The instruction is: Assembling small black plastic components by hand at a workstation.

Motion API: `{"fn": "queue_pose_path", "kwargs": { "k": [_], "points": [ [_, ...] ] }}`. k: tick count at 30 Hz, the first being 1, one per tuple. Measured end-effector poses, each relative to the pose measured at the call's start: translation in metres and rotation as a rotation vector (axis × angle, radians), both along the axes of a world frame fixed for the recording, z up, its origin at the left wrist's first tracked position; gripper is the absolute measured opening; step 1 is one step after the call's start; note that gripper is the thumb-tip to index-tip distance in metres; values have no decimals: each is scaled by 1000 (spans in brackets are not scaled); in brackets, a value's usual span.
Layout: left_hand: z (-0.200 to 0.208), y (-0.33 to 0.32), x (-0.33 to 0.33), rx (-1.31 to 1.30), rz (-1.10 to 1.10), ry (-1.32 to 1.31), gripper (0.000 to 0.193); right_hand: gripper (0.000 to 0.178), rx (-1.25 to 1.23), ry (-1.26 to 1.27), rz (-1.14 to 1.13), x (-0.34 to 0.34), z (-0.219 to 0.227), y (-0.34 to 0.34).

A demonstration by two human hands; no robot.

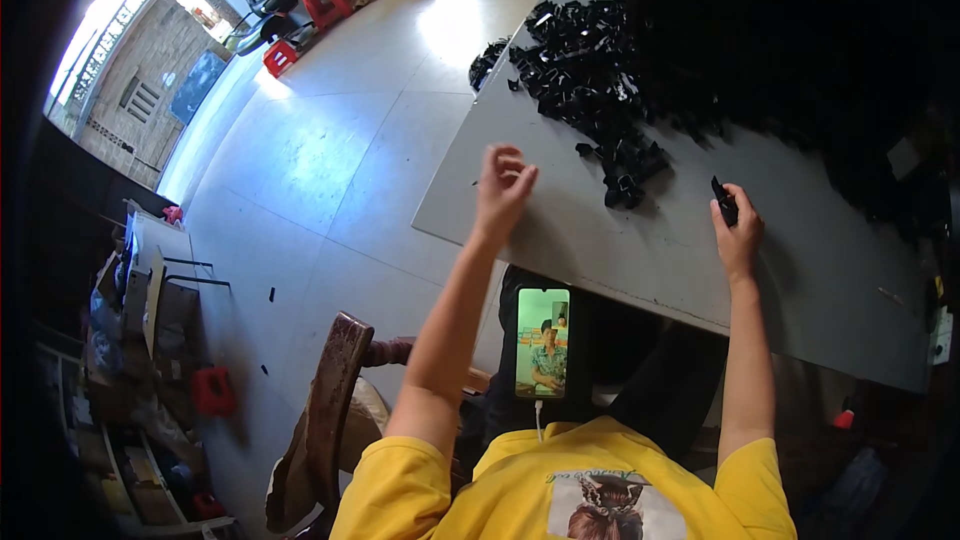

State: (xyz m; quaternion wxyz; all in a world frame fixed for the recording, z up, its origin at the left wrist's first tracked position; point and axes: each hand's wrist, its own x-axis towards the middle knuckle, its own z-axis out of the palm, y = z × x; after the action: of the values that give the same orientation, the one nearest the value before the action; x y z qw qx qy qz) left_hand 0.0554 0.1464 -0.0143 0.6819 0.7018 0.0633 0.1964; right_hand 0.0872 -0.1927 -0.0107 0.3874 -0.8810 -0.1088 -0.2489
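Over the left part of the grey table, my left hand is raised with its fingers loosely curled and the thumb apart from them. Nothing shows between them. To the right, my right hand is closed around a small black plastic piece, whose narrow end sticks up past the fingers. A heap of similar black pieces covers the far part of the table, and a strand of them reaches toward me between my hands.
A lit phone with a white cable rests at my lap, below the table's near edge. A wooden chair stands at my left. Red stools are on the floor at the far left. Shelves with boxes line the left side.
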Motion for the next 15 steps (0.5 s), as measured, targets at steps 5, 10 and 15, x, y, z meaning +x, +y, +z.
{"fn": "queue_pose_path", "kwargs": {
  "k": [5,10,15],
  "points": [
    [96,62,31,17,-83,202,99,25,11,64,-8,2,-1,-1],
    [160,106,78,1178,127,214,104,26,41,99,2,-1,-1,-10],
    [213,127,63,1527,311,384,100,26,45,148,-11,-2,-7,-19]
  ]
}}
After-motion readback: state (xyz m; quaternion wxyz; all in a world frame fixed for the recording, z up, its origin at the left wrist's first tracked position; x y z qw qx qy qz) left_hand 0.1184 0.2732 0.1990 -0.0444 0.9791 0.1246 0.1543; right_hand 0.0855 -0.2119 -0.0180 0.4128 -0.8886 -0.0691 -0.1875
